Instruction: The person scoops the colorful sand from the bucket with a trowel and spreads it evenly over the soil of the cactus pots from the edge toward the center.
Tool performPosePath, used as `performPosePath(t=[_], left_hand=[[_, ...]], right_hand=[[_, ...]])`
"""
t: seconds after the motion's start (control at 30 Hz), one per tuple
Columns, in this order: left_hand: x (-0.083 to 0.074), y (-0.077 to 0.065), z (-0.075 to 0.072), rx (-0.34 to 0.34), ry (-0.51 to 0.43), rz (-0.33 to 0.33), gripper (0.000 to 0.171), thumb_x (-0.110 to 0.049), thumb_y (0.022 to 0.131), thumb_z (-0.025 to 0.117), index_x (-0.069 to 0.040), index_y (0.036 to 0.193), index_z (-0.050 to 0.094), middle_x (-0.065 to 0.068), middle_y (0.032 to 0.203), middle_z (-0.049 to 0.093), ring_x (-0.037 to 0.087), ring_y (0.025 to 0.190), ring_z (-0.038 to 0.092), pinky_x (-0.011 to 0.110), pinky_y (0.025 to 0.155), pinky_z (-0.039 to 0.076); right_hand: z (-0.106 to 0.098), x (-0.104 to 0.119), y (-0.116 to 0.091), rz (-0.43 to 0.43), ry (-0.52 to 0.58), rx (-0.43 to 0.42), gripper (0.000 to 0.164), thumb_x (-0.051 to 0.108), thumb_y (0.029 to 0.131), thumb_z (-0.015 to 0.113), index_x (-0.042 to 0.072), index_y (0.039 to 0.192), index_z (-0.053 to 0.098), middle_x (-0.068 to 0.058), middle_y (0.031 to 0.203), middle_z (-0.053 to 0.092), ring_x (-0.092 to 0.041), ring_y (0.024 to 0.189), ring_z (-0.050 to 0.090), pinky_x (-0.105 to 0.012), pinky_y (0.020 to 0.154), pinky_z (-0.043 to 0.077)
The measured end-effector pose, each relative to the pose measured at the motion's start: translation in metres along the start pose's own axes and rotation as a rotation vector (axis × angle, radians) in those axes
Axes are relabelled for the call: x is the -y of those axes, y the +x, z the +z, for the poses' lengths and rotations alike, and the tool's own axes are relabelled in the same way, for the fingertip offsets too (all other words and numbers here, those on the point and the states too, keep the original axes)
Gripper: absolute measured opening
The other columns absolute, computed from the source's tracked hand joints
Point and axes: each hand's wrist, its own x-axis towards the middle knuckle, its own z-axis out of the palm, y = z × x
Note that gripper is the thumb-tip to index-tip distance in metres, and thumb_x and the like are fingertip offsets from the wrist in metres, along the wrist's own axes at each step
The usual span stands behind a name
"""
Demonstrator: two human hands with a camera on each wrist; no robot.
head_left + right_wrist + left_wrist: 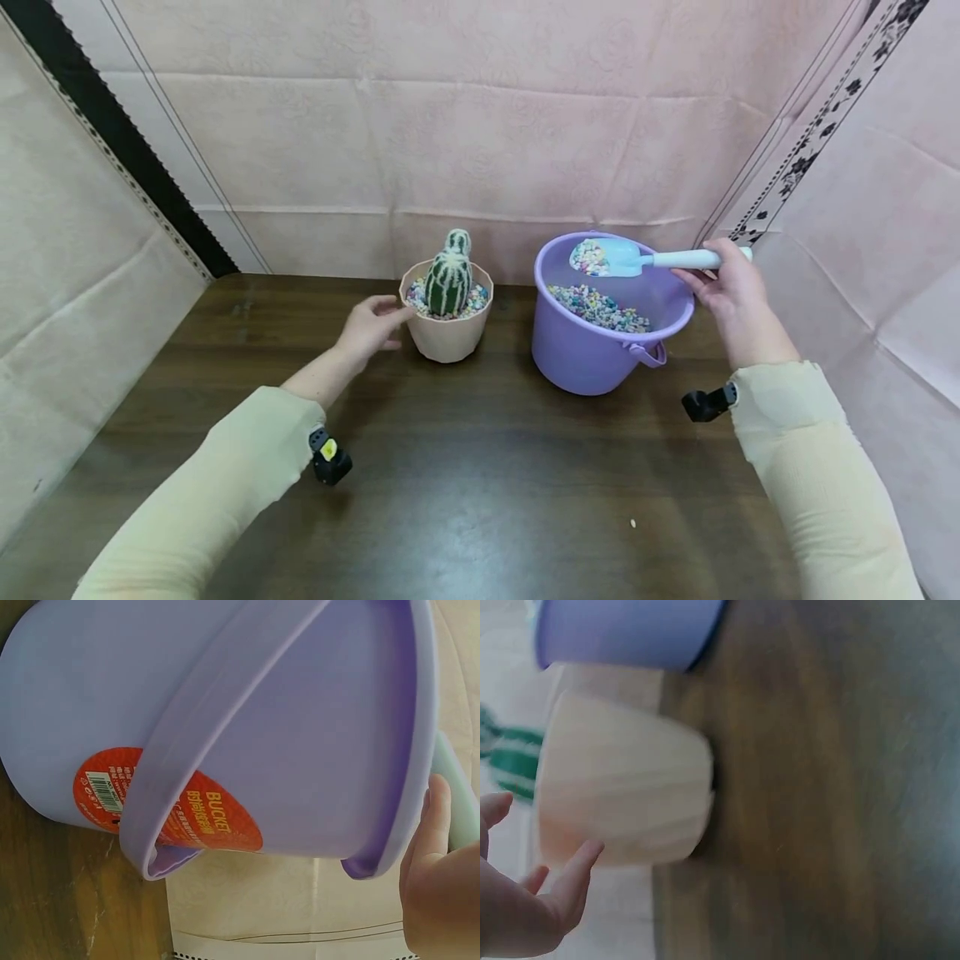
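Observation:
My right hand [726, 279] grips the pale handle of a light blue garden trowel [626, 258] over the purple bucket [581, 358]. Multicoloured pebbles [590, 257] lie in the trowel's blade, and more of them fill the lower part of the bucket. In the right wrist view the bucket's side, its handle and a red label [202, 814] show, with part of the trowel handle beyond the rim. At the left side of the beige pot [447, 340], my left hand [371, 327] has its fingers loosely bent. A striped green cactus [448, 283] stands in the pot among coloured pebbles.
Pot and bucket stand side by side near the back of a dark wooden table [450, 467]. Pale cloth walls [487, 150] enclose the back and both sides. One small whitish pebble [633, 523] lies on the tabletop at front right.

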Motion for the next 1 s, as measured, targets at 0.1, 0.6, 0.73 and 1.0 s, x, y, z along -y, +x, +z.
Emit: performPosePath(t=[0.1,0.6,0.73,1.0], left_hand=[[0.005,0.004,0.013,0.012,-0.018,-0.02,0.062,-0.022,0.093,0.056,0.001,0.143,0.026,0.023,0.14,0.039,0.033,0.124,0.046,0.044,0.096,0.05],[-0.009,0.028,0.005,-0.011,-0.196,-0.158,0.056,-0.012,0.094,0.044,-0.011,0.147,0.028,0.013,0.125,0.048,0.021,0.107,0.052,0.036,0.099,0.049],[-0.006,0.028,-0.003,-0.079,-0.176,-0.134,0.052,-0.015,0.095,0.042,-0.006,0.144,0.032,0.017,0.137,0.044,0.023,0.114,0.052,0.034,0.098,0.05],[-0.001,0.021,0.008,-0.132,-0.121,-0.076,0.043,-0.018,0.095,0.048,0.0,0.134,0.044,0.006,0.109,0.051,0.008,0.083,0.056,0.027,0.082,0.057]], right_hand=[[-0.002,0.0,0.0,0.0,0.002,0.002,0.022,-0.001,0.084,0.062,0.013,0.092,0.047,-0.004,0.101,0.045,-0.025,0.088,0.063,-0.046,0.084,0.052],[-0.003,-0.002,-0.001,0.013,-0.031,-0.011,0.019,0.0,0.084,0.064,0.01,0.091,0.049,-0.007,0.1,0.047,-0.026,0.081,0.064,-0.044,0.083,0.054],[-0.002,-0.005,-0.001,0.012,-0.044,0.008,0.017,0.001,0.085,0.062,0.01,0.091,0.048,-0.007,0.099,0.046,-0.026,0.076,0.063,-0.045,0.076,0.057],[0.004,-0.008,0.0,0.024,-0.015,-0.003,0.025,-0.001,0.083,0.065,0.013,0.096,0.048,-0.006,0.108,0.045,-0.022,0.108,0.056,-0.044,0.086,0.053]])
